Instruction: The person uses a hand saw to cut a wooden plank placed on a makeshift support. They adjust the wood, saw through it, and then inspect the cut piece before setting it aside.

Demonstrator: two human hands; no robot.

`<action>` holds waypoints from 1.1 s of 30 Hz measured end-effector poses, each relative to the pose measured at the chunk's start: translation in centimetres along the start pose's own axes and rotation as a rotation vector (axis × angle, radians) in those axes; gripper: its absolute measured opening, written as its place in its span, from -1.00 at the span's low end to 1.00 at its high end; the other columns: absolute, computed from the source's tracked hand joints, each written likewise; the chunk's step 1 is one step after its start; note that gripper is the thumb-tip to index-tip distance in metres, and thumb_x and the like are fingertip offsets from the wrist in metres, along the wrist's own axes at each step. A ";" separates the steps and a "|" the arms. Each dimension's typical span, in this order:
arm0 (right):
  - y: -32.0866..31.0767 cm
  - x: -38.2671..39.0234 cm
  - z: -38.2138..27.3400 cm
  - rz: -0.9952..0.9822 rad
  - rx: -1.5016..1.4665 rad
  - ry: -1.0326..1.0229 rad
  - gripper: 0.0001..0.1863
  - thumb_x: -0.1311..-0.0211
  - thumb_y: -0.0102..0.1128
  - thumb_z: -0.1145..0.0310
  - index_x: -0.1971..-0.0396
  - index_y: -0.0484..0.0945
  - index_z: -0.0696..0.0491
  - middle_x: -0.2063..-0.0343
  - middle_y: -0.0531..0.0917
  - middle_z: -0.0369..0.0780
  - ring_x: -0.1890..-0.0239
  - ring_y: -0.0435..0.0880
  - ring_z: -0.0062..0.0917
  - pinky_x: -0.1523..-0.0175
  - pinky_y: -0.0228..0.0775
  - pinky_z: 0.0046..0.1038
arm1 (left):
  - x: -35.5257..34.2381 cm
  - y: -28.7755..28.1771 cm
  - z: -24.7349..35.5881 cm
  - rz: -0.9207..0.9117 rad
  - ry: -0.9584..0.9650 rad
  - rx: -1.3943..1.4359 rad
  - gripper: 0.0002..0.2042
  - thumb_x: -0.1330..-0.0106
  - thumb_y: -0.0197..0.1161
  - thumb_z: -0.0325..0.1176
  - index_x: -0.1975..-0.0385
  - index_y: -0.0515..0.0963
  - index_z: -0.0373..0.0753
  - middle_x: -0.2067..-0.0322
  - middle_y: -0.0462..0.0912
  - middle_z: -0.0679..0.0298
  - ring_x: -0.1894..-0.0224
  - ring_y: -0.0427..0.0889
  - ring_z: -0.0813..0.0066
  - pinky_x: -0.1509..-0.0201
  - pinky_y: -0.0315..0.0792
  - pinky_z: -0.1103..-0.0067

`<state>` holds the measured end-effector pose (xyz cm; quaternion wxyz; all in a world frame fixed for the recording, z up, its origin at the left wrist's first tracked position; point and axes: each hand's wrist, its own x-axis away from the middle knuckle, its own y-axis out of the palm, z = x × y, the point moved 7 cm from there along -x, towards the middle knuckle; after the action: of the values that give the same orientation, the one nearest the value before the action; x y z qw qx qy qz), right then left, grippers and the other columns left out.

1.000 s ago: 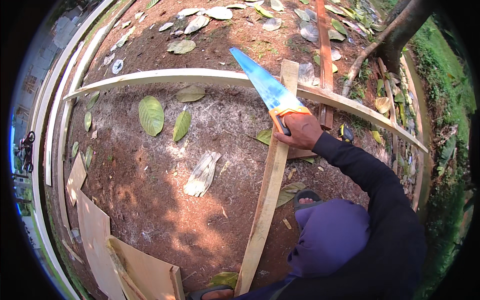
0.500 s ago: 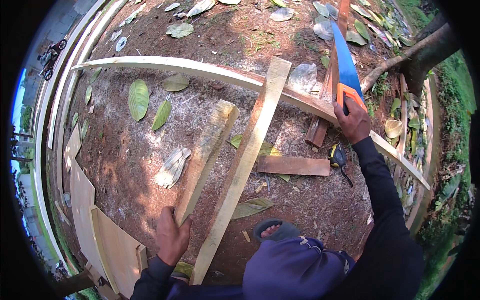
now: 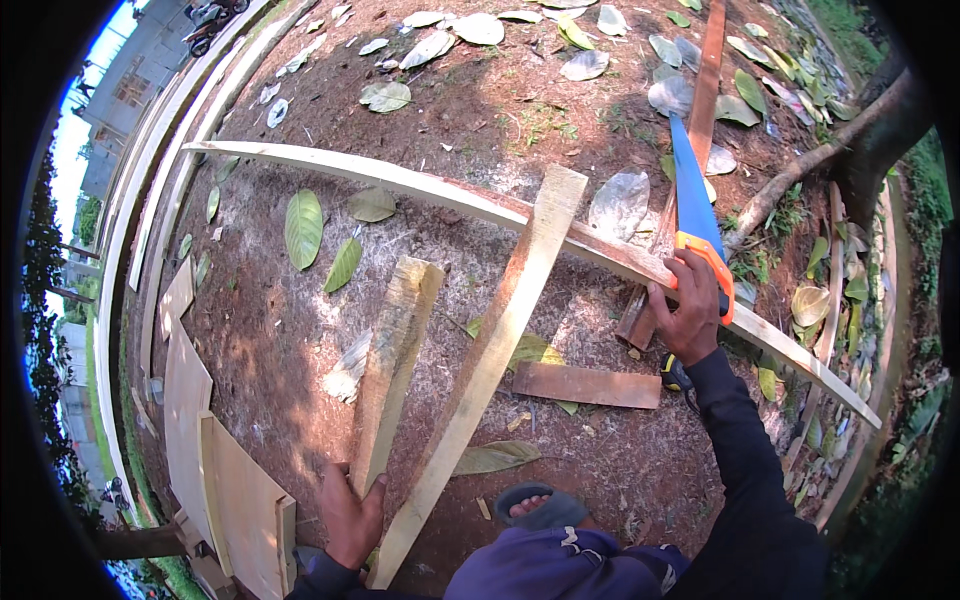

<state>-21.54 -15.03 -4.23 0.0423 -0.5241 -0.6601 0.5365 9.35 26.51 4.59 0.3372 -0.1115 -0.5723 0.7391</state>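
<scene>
My left hand is closed round the near end of a short, thick wooden beam, which points away from me. Just right of it lies a longer pale plank, its far end over a long thin wooden strip. My right hand is at the orange handle of a handsaw, fingers bent against it and thumb by the strip. The blue blade points away from me, above a reddish-brown board. Part of the handle is hidden by my fingers.
A short brown board lies before my sandalled foot. A tape measure is partly covered by my right wrist. Plywood pieces lie at left, a tree trunk stands at right. Large leaves litter the soil.
My right hand and the handsaw have come lower, close against the long strip, and the handle has turned. The grip looks looser. The view has shifted; my left hand keeps the beam.
</scene>
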 end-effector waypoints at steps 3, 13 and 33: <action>0.5 1.5 -2.6 -0.033 -0.129 -0.044 -0.63 -0.14 0.40 0.39 0.05 0.58 0.15 -0.06 0.58 -0.02 -0.14 0.56 -0.06 -0.24 0.40 -0.09 | -0.3 1.1 1.1 0.002 0.054 -0.032 -0.58 -0.23 0.48 -0.38 0.06 0.42 -0.45 0.25 0.55 -0.14 0.17 0.59 -0.19 0.11 0.44 0.17; 2.7 6.1 -3.6 -0.178 -0.276 0.063 -0.72 -0.11 0.39 0.46 0.17 0.61 0.18 -0.05 0.59 -0.03 -0.13 0.57 -0.06 -0.23 0.43 -0.12 | -5.0 5.5 8.9 0.088 0.307 0.053 -0.47 -0.23 0.44 -0.44 -0.12 0.34 -0.49 0.01 0.45 -0.14 -0.02 0.51 -0.18 -0.07 0.44 0.17; 12.4 -15.2 -2.4 -0.263 0.049 -0.037 -0.11 -0.47 0.11 -0.17 -0.42 0.25 0.34 -0.44 0.28 0.20 -0.50 0.22 0.04 -0.56 0.03 -0.09 | -3.8 12.9 10.3 0.365 0.213 -0.203 -0.32 -0.12 0.39 -0.32 -0.30 0.41 -0.34 0.11 0.55 0.12 0.13 0.57 0.22 0.10 0.46 0.34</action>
<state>-5.26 -26.16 -4.83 0.1131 -0.4219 -0.7104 0.5519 1.78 14.71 -4.82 0.2434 -0.3239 -0.5753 0.7105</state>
